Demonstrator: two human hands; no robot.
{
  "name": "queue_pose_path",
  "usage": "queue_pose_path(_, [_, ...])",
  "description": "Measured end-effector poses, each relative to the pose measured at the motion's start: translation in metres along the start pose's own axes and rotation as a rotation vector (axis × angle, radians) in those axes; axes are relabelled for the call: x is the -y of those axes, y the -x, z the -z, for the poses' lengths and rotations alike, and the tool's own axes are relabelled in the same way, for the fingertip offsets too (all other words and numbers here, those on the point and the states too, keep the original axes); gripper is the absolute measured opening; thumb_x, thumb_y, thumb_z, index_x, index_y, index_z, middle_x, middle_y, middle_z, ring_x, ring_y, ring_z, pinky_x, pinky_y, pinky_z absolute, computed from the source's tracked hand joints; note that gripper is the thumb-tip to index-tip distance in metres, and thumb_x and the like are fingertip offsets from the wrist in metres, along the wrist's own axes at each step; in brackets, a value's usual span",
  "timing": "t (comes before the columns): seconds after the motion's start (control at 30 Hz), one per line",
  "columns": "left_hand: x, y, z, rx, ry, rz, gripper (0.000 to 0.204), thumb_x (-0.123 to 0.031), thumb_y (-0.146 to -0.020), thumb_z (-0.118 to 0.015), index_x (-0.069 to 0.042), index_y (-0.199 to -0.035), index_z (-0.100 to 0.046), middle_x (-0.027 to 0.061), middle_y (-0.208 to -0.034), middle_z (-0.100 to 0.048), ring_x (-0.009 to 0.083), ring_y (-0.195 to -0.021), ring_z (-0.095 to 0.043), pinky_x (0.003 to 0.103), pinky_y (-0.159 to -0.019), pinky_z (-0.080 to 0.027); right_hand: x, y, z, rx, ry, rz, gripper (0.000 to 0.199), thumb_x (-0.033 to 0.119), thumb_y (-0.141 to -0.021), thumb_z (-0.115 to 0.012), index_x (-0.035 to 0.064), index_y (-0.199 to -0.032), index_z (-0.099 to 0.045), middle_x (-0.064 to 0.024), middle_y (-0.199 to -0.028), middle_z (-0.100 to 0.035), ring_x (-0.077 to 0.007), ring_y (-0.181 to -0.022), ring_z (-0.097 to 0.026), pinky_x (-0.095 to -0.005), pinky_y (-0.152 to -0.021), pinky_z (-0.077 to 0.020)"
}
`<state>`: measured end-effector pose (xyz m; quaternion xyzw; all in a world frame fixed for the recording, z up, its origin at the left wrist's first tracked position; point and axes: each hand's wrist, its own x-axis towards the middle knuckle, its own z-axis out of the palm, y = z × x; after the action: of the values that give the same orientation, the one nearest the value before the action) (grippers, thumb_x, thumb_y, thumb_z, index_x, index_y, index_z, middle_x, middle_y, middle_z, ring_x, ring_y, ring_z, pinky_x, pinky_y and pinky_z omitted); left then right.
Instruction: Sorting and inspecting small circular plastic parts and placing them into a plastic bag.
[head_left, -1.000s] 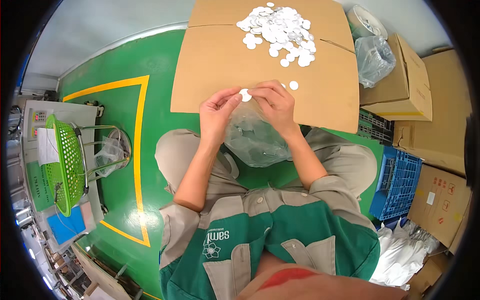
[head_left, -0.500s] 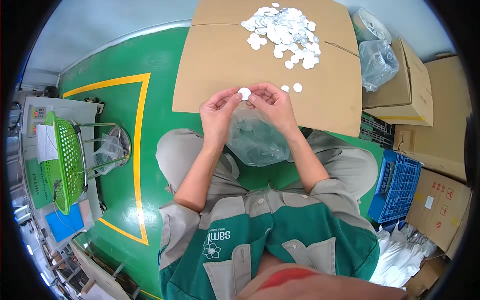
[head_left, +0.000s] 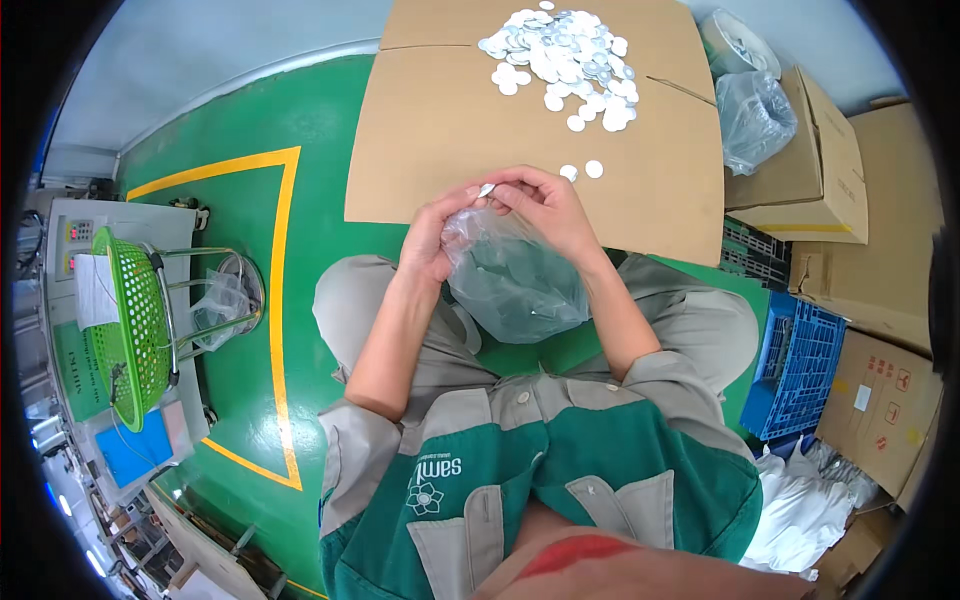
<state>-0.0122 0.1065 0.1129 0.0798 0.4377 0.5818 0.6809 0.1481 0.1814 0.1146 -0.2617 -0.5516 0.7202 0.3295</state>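
A: Hands first. Left?
B: Left hand (head_left: 432,240), fingers drawn together, tips pinching a small white disc (head_left: 486,189). Disc seen at a slant, near edge-on.
A: Right?
B: Right hand (head_left: 553,212) meets it from the other side. Thumb and forefinger narrow, closed on the same disc. The two sets of fingertips almost touch.
A: Where is that, exactly?
B: Over the near edge of a brown cardboard surface (head_left: 430,130), just above a clear plastic bag (head_left: 525,285).
A: The bag?
B: Hangs below the hands, between the knees. Its upper edge lies against the left palm; cannot tell if the lower fingers grip it.
A: Other discs?
B: Heap of white discs (head_left: 565,60) at the far side of the cardboard, overlapping, some greyer. Two loose discs (head_left: 594,169) side by side, near the right hand.
A: Surroundings?
B: Off left, a green perforated basket (head_left: 140,330). Off right, a cardboard box (head_left: 835,150), a blue plastic crate (head_left: 800,365) nearer the body. Green floor (head_left: 235,400), yellow line (head_left: 281,300).
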Motion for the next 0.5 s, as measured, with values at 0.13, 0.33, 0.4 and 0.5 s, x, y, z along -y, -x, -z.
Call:
queue_pose_path(0.13, [0.009, -0.019, 0.005, 0.096, -0.202, 0.008, 0.03, -0.02, -0.09, -0.063, -0.001, -0.113, -0.064, 0.0018, -0.087, -0.066, 0.0081, -0.074, -0.061, 0.021, -0.059, -0.048, -0.006, 0.0, 0.02, -0.116, 0.33, 0.117, 0.012, 0.008, -0.091, -0.062, 0.0011, -0.1, -0.066, -0.0023, -0.086, -0.065, -0.0097, -0.076, -0.059, -0.0244, -0.071, -0.0498])
queue_pose_path(0.33, [0.01, 0.006, 0.01, -0.07, -0.467, -0.171, 0.028, -0.014, -0.089, -0.067, -0.003, -0.115, -0.065, -0.0003, -0.089, -0.065, 0.0055, -0.073, -0.058, 0.019, -0.054, -0.042, 0.074, -0.018, 0.111, -0.531, 0.246, 0.208, 0.014, 0.015, -0.094, -0.06, 0.0026, -0.099, -0.061, -0.003, -0.082, -0.063, -0.01, -0.068, -0.06, -0.0251, -0.06, -0.0494])
queue_pose_path(0.4, [0.008, 0.005, 0.0, -0.032, -0.475, -0.133, 0.033, -0.008, -0.085, -0.071, -0.003, -0.117, -0.064, -0.0008, -0.088, -0.065, 0.0039, -0.071, -0.056, 0.018, -0.056, -0.043, 0.112, -0.01, 0.194, -0.692, 0.414, 0.413, 0.015, 0.014, -0.093, -0.059, 0.0003, -0.098, -0.062, -0.0058, -0.079, -0.065, -0.0107, -0.067, -0.062, -0.0255, -0.058, -0.0511])
queue_pose_path(0.5, [0.006, 0.009, 0.009, -0.002, -0.812, -0.257, 0.046, -0.003, -0.078, -0.074, 0.0, -0.121, -0.062, 0.0021, -0.096, -0.064, 0.0038, -0.068, -0.048, 0.02, -0.06, -0.045, 0.143, -0.011, 0.289, -0.95, 0.55, 0.578, 0.016, 0.011, -0.091, -0.061, -0.0022, -0.101, -0.062, -0.009, -0.084, -0.066, -0.0142, -0.067, -0.064, -0.027, -0.062, -0.0528])
